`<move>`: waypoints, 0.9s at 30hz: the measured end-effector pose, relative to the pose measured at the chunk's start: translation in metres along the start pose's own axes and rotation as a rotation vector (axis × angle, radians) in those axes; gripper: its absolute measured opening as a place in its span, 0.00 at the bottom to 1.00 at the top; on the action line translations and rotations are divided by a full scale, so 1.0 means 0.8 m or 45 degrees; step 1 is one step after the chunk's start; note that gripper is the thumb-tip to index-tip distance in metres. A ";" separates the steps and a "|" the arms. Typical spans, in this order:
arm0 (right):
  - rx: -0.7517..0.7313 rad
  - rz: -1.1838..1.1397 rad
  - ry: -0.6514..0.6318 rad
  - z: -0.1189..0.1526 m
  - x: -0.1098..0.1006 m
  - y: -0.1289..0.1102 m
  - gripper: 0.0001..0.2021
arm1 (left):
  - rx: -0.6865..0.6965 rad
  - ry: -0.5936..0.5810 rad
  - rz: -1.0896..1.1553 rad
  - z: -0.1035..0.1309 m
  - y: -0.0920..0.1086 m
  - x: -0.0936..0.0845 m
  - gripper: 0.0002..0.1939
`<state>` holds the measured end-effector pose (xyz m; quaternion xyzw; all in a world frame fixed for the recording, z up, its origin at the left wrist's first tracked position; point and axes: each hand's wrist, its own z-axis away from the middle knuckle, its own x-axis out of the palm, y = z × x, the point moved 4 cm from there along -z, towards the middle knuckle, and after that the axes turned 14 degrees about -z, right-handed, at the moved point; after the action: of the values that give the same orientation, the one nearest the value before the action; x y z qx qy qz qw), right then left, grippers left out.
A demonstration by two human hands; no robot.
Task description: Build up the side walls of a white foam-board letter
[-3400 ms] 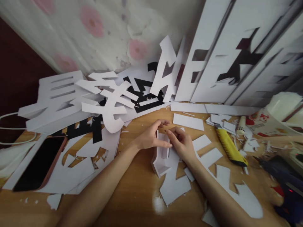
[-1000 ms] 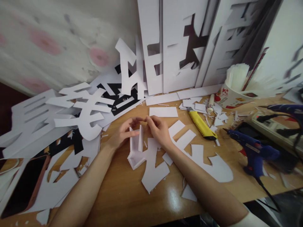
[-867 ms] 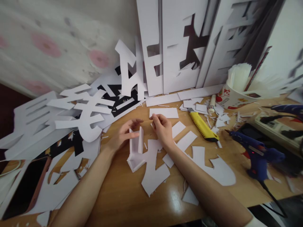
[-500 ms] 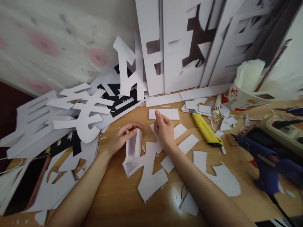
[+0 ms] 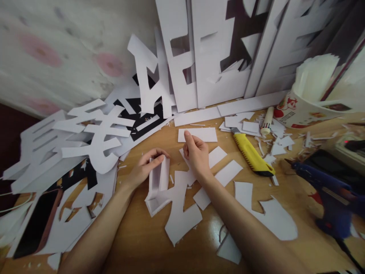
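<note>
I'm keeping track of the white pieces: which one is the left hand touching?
The trough-shaped piece, its far end in the left hand; upright walls set it apart from the flat pieces nearby.

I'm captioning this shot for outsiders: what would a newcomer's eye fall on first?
Probably the bright yellow cutter, lying on the wooden table to the right of the right hand. Next, likely the tall white cut-out sheets standing along the back, and the blue glue gun toward the right edge. Near the middle, the left hand holds the far end of a white walled piece.
</note>
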<state>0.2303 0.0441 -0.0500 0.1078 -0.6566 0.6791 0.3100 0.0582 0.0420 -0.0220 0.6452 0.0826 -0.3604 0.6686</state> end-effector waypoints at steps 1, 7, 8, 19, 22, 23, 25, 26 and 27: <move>-0.002 0.009 -0.001 0.000 0.000 0.000 0.31 | 0.001 -0.004 -0.004 0.000 0.001 0.000 0.14; -0.010 0.068 -0.011 0.001 0.001 -0.004 0.31 | -0.003 -0.035 0.020 0.000 -0.001 0.000 0.14; -0.011 0.077 -0.014 0.001 0.001 -0.005 0.31 | 0.002 -0.034 0.020 0.000 -0.001 0.000 0.14; -0.022 0.099 -0.035 0.003 0.002 -0.005 0.30 | 0.016 -0.059 0.098 0.001 -0.001 -0.002 0.15; -0.030 0.107 -0.034 0.003 0.001 -0.003 0.29 | 0.068 -0.101 0.126 0.000 -0.001 -0.003 0.19; -0.034 0.113 -0.035 0.003 0.001 -0.003 0.29 | 0.083 -0.109 0.126 0.000 -0.002 -0.003 0.20; -0.044 0.136 -0.043 0.002 0.001 -0.003 0.29 | 0.101 -0.118 0.122 0.001 -0.005 -0.003 0.20; -0.049 0.153 -0.051 0.002 0.001 -0.004 0.29 | 0.102 -0.122 0.116 0.001 -0.006 -0.003 0.20; -0.054 0.175 -0.064 0.002 0.001 -0.004 0.29 | 0.101 -0.127 0.110 0.001 -0.007 -0.002 0.20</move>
<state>0.2307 0.0424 -0.0463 0.0729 -0.6841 0.6819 0.2484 0.0533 0.0428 -0.0256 0.6555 0.0069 -0.3660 0.6606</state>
